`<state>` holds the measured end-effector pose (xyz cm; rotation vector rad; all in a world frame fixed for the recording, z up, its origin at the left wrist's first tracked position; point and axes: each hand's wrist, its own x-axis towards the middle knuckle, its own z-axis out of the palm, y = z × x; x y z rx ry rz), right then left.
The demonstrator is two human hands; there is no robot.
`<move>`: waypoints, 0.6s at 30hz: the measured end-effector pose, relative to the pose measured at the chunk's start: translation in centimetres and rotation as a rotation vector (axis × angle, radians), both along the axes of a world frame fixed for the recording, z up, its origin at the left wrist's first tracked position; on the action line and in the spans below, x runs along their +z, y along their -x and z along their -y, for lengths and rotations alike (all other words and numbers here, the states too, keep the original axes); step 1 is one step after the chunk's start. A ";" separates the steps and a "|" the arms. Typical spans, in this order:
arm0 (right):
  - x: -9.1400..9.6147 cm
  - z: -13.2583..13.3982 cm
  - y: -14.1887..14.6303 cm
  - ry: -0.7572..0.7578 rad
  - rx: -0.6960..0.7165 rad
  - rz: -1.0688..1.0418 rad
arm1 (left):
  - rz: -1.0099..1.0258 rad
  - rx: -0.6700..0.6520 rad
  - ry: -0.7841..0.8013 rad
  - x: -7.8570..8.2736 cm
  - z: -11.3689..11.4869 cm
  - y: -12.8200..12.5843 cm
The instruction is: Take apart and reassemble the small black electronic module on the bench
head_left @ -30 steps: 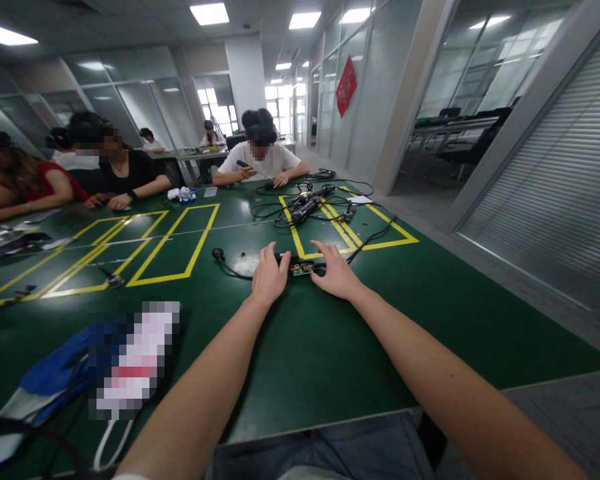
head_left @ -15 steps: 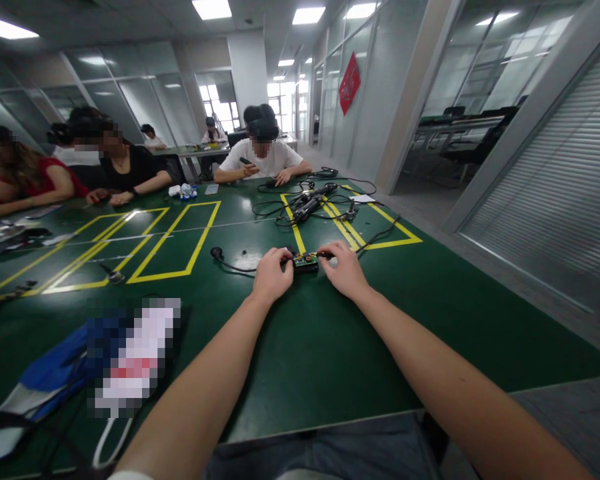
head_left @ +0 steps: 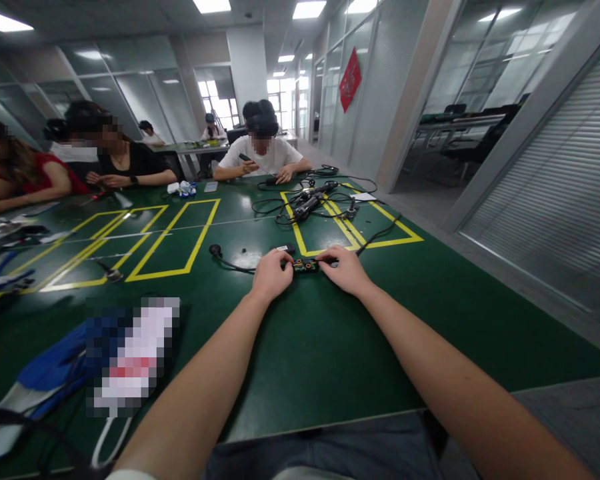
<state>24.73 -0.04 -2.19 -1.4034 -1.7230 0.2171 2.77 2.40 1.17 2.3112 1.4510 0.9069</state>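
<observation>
A small green circuit board [head_left: 305,266] lies on the green table [head_left: 320,353] between my two hands. My left hand [head_left: 271,273] is curled at the board's left end, its fingers closed on the board and on a black cable [head_left: 230,263] that runs off to the left. My right hand [head_left: 341,269] pinches the board's right end, where another black cable [head_left: 375,238] leads away to the right. The fingertips of both hands hide the board's edges.
Yellow tape rectangles [head_left: 170,240] mark the table. A tangle of black cables and tools [head_left: 310,200] lies beyond the board. A blue-and-white bag [head_left: 70,373] sits at the near left. Several people sit along the far and left sides.
Both hands' fingers, stretched forward over the board a second ago, have curled in and closed on its two ends. The board has shifted slightly.
</observation>
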 end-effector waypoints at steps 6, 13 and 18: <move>0.2 0.0 0.0 0.032 -0.023 0.029 | -0.041 0.031 0.021 0.2 0.2 -0.1; 0.5 0.3 0.3 0.103 -0.102 0.151 | -0.051 0.047 0.058 0.1 0.0 -0.1; 0.8 0.6 0.0 0.096 -0.105 0.293 | -0.101 0.057 0.037 0.1 -0.3 0.1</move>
